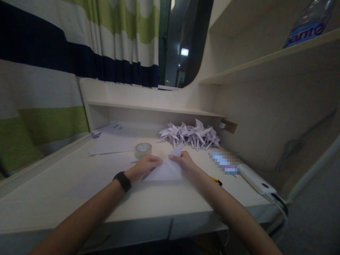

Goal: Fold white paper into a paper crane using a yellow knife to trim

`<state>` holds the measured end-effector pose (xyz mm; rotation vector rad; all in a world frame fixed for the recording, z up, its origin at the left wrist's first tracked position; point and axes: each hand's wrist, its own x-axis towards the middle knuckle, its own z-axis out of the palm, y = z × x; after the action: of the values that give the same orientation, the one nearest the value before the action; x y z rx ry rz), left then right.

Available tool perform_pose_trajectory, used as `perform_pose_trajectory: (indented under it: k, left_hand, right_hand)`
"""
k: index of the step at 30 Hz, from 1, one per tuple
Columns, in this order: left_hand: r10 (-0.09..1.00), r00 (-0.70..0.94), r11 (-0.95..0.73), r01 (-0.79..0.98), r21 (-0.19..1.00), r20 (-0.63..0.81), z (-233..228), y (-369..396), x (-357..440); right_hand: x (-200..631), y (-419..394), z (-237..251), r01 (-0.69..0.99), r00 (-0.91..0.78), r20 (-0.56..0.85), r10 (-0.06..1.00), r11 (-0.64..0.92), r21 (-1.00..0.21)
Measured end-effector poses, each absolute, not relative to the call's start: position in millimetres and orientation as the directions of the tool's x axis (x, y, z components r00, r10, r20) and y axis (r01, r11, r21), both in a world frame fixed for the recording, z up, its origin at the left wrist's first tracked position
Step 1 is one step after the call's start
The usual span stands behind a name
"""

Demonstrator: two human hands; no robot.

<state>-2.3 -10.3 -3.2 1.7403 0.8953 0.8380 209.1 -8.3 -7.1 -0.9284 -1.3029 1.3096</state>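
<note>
Between my two hands is a white sheet of paper [168, 170], folded into a triangular shape over the desk. My left hand [145, 165] pinches its left edge, thumb and fingers together. On the other side, my right hand [186, 160] grips the paper near its upper right corner. A roll of clear tape [142, 150] lies just beyond my left hand. Farther back, several white paper pinwheels [190, 134] are heaped against the desk's rear wall.
A stack of white paper [113, 141] lies at the back left, a loose sheet [98, 179] nearer. To the right are a blurred phone [224, 163], a white power strip [256, 180] with cables, and a yellow-black tool [216, 180] partly behind my forearm. A bottle [309, 26] stands on the shelf.
</note>
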Motion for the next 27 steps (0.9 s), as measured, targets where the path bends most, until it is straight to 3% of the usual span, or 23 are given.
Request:
perform_pose_trajectory:
  k: [6, 12, 16, 27]
  left_hand:
    - [0.829, 0.544, -0.227, 0.118, 0.967, 0.128, 2, -13, -4]
    - [0.851, 0.501, -0.313, 0.247, 0.917, 0.156, 7, -13, -6]
    - [0.854, 0.489, -0.326, 0.242, 0.914, 0.176, 9, -12, -5]
    - [0.826, 0.502, -0.446, 0.305, 0.842, 0.256, -14, 1, -1]
  right_hand:
    - [211, -8, -3, -0.156, -0.081, 0.109, 0.991, 0.095, -0.983]
    - [221, 0, -1, -0.202, 0.066, 0.142, 0.988, 0.153, -0.967]
    - [227, 2, 0, -0.175, 0.144, 0.162, 0.976, 0.186, -0.967]
    - [200, -17, -3, -0.183, -0.058, 0.123, 0.991, 0.111, -0.977]
